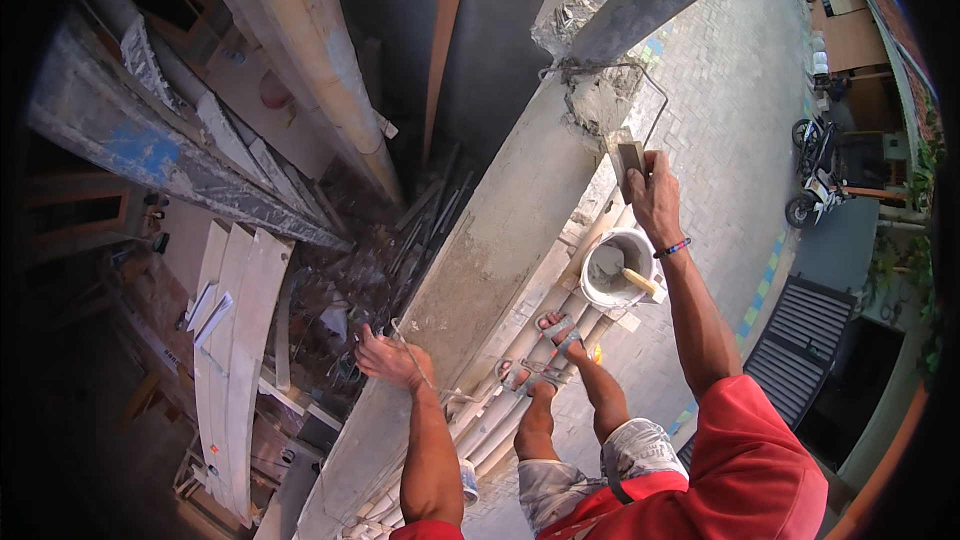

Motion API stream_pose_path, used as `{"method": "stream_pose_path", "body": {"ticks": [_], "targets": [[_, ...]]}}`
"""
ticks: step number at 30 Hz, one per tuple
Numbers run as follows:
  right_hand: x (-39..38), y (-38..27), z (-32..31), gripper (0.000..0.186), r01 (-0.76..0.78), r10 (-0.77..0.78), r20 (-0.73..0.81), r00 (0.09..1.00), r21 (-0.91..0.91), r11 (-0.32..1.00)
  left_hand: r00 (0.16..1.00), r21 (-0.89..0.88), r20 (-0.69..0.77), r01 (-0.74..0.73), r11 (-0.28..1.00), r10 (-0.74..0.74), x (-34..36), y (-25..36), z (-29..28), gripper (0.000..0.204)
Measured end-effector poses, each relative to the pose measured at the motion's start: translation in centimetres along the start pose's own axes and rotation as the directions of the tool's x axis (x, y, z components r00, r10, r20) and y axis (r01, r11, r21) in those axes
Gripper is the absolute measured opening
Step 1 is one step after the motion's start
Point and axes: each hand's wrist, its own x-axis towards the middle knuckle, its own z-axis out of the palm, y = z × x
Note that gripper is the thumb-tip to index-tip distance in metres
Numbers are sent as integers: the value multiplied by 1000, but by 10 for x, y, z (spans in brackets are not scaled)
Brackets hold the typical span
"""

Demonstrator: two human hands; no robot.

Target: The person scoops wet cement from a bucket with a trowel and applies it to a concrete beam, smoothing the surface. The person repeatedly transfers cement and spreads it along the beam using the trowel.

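My right hand (655,202) is closed around a small rectangular plastering trowel (629,157), held against the side of a wall's top near rough fresh mortar (600,103). Across the frame, my left hand (392,358) lies at the inner edge of the flat grey wall top (500,225), its fingers loosely apart and seemingly holding nothing. A thin bent wire (422,368) passes by its wrist. Below my right hand, a white bucket (587,283) contains grey mortar and a tool with a pale handle (640,283).
My sandalled feet stand on bamboo poles (500,430) beside the wall. A bent metal rod (660,105) juts out near the mortar. Left, boards (235,340) and large bamboo posts (320,50) stand over debris. Right, a paved lane (735,100) has parked motorcycles (815,180).
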Motion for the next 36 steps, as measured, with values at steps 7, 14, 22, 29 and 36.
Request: {"method": "stream_pose_path", "body": {"ticks": [7, 14, 22, 29, 36], "targets": [[74, -12, 26, 29, 85, -85, -33, 996, -5, 996, 998, 6, -36, -48, 999, 49, 0, 8, -1, 31], [12, -48, 46, 27, 212, -229, 230, 946, 96, 972, 1000, 8, 26, 2, 1000, -2, -1, 2, 0, 30], [-30, -39, 26, 32, 169, -226, 250, 941, 230, 958, 1000, 8, -1, -14, 1000, 14, 5, 2, -1, 30], [88, -13, 23, 31, 243, -246, 16, 969, 106, 964, 998, -4, -21, -51, 999, 51, 1, 6, 1, 28], [123, -21, 42, 29, 317, -322, 42, 946, 86, 944, 998, -12, -18, -66, 998, 66, 1, 3, 0, 29]]}}
